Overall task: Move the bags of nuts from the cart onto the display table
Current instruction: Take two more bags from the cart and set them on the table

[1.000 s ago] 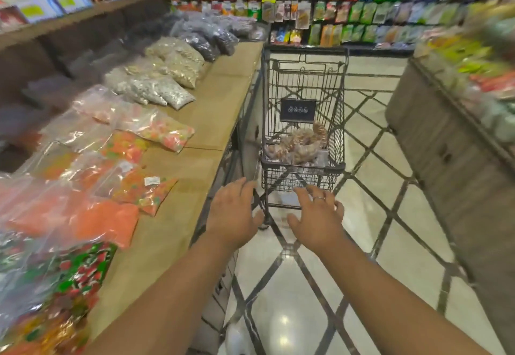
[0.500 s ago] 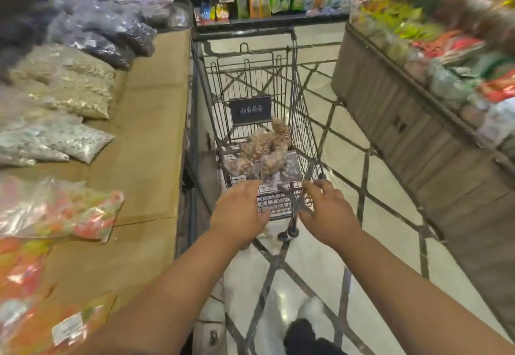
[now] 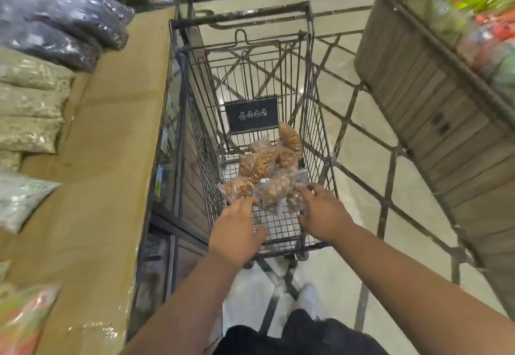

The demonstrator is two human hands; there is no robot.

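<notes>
Head view. The left hand [image 3: 237,232] was extended over the near end of the cart [image 3: 306,76], fingers spread and loose, holding nothing; its fingertips lay just short of the nearest clear bag. The right hand [image 3: 323,215] was likewise spread wide, fingers reaching onto the near edge of the heap and apparently touching the plastic of one bag, though no closed grasp was visible. The bags of nuts [image 3: 267,176] lay piled together on the wire floor of the cart, towards its right wall and below the black placard [image 3: 251,114]; none had yet reached the surface [image 3: 111,145], which stood just beside the cart on the left, carrying pale seed bags [image 3: 30,104] and dark bags [image 3: 69,26] with a bare strip along its near edge.

Judged step: the reach for the first pick-up, the transfer not yet begun. The next move would call for closing both hands on one or more bags, lifting clear of the cart's rim, and carrying leftward to the bare strip.

Orientation: the bags were oblong; most lay with the long axis running obliquely from near-left to far-right, while the farthest bag leaned upright against the right wall. Slack, slippery film may shift when gripped.
</notes>
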